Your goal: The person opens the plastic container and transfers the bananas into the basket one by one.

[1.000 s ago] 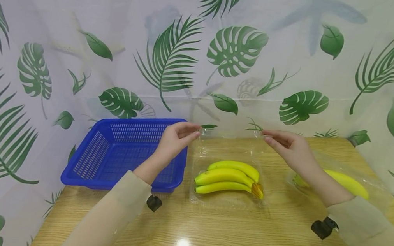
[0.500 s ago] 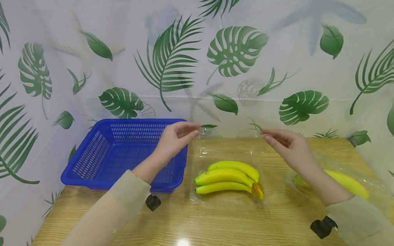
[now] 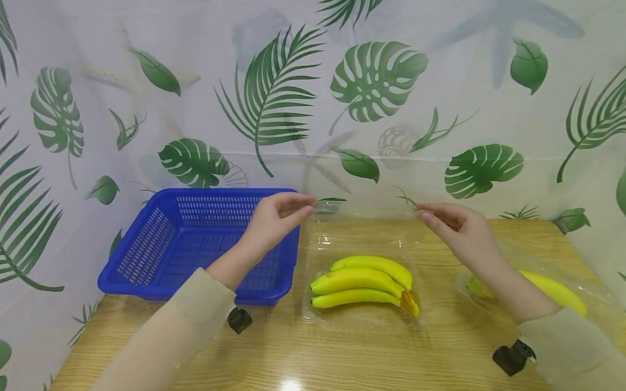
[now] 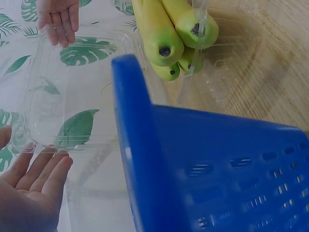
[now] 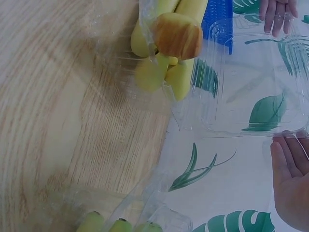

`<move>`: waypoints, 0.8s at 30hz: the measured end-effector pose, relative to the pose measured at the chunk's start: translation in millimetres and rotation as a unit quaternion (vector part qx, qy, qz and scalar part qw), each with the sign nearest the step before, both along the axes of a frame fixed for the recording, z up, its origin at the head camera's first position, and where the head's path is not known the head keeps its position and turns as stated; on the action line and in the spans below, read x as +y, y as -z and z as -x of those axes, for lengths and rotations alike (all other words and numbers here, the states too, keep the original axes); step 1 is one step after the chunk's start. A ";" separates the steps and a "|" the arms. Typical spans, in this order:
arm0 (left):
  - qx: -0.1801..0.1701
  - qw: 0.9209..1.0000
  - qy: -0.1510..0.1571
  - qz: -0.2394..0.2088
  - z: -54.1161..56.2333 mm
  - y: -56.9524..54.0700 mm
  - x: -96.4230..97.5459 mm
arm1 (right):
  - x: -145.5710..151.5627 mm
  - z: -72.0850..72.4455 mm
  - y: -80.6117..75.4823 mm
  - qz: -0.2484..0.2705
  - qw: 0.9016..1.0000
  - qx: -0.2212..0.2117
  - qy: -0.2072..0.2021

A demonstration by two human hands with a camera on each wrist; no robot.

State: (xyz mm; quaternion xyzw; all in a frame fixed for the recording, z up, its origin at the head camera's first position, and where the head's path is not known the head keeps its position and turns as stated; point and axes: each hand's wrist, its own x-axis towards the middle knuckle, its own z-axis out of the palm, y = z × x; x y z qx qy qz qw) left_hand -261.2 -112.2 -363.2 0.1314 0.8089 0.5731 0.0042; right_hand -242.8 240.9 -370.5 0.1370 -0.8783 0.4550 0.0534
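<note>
A clear plastic clamshell container lies on the table, its hinged lid raised at the far side. Inside the base rests a bunch of yellow bananas, stem end to the right. My left hand pinches the lid's left edge between fingertips and thumb. At the opposite edge, my right hand pinches the lid the same way. Seen from the left wrist, the lid spans the gap between both hands, and the fingers reach its rim rather straight.
A blue perforated basket stands left of the container, behind my left forearm. On the right, more bananas lie in clear plastic packaging, partly covered by my right forearm. A leaf-patterned cloth hangs behind the wooden table.
Both hands stay at the lid's edges, shifting only very slightly. The bananas and the basket have not moved.
</note>
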 end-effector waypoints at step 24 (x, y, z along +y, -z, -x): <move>-0.009 0.999 0.008 0.034 -15.5 -23.7 -29.3 | -3.6 4.4 -5.3 -0.004 1.000 -0.007 -0.002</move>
